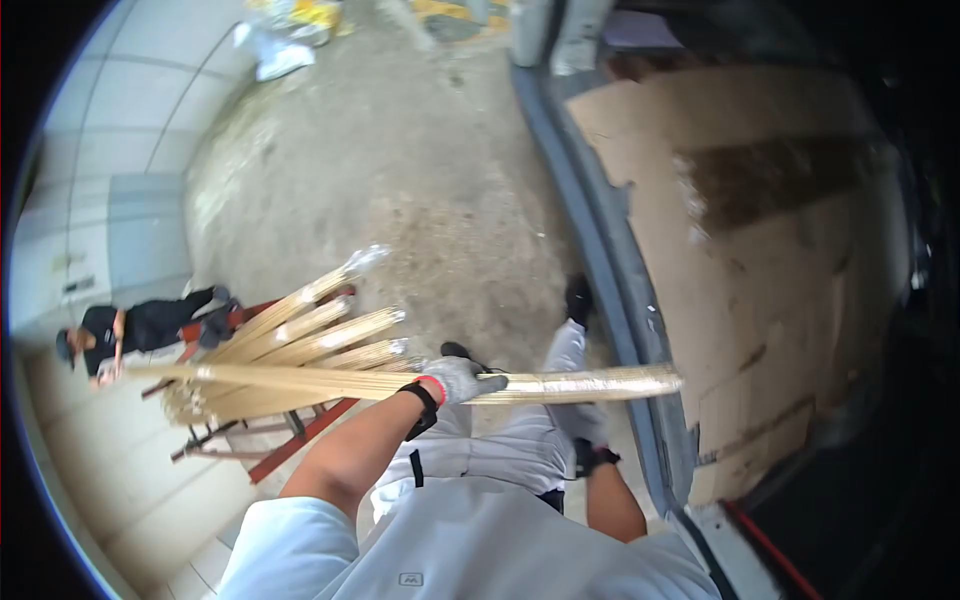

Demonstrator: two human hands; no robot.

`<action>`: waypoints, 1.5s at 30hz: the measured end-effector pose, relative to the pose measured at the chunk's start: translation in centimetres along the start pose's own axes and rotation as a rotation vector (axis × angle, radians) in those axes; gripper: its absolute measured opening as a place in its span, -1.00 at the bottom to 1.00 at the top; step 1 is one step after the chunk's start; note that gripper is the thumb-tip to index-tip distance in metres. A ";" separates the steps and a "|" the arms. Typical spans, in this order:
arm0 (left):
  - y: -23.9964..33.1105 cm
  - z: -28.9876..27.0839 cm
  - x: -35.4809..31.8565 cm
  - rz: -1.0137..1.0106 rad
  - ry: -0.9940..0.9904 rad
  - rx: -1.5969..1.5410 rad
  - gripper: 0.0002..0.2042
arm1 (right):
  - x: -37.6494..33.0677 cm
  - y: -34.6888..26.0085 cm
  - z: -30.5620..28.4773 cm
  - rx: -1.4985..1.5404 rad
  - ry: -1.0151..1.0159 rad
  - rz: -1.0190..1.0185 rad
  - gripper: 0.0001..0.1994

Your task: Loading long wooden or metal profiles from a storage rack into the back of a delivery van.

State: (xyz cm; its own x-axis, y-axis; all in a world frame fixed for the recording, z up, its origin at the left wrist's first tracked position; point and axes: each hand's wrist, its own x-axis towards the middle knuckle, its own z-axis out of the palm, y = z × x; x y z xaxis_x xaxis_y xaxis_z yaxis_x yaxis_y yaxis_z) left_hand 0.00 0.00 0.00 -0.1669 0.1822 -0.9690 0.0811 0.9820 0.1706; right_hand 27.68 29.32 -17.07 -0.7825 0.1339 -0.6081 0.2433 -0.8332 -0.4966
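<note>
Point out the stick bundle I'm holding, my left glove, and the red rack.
stick bundle [590, 384]: head view, wrapped right stretch.
left hand [458, 380]: head view, back of grey glove gripping the bundle.
red rack [300, 430]: head view, lower rail.

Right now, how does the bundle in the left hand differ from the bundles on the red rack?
The held bundle lies level, gripped by the gloved left hand; the rack bundles fan upward to the right, with no hand on them. The held bundle reaches out to the cardboard sheets; the rack bundles stay over the red rack. Both are pale tan stick bundles in clear wrap.
</note>
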 end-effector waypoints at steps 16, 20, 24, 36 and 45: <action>-21.9 6.2 -8.5 -0.100 0.257 -0.216 -0.23 | 11.0 -2.4 19.3 -1.510 -1.001 1.263 -0.48; -28.0 8.3 -11.3 -0.169 0.305 -0.269 -0.22 | 5.8 2.2 32.2 -1.777 -0.900 1.260 -0.55; -34.4 10.4 -12.8 -0.174 0.367 -0.293 -0.24 | 2.8 7.0 37.0 -1.967 -1.091 1.006 -0.62; -37.2 27.6 -21.7 -0.032 1.340 -0.994 -0.72 | -2.3 24.1 39.6 -1.906 -0.983 1.053 -0.68; -31.7 49.1 -20.1 -0.408 0.952 -1.836 -0.61 | 0.9 30.6 40.2 -2.041 -1.214 0.764 -0.69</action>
State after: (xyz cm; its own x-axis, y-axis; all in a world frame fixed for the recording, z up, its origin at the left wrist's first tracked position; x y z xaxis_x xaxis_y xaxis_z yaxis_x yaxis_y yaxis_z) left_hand 49.06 -37.22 5.29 -0.2983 -0.6251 -0.7213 -0.8103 -0.2335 0.5375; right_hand 11.41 -17.63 -7.94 -0.0080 -0.6116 -0.7911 -0.0700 0.7896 -0.6096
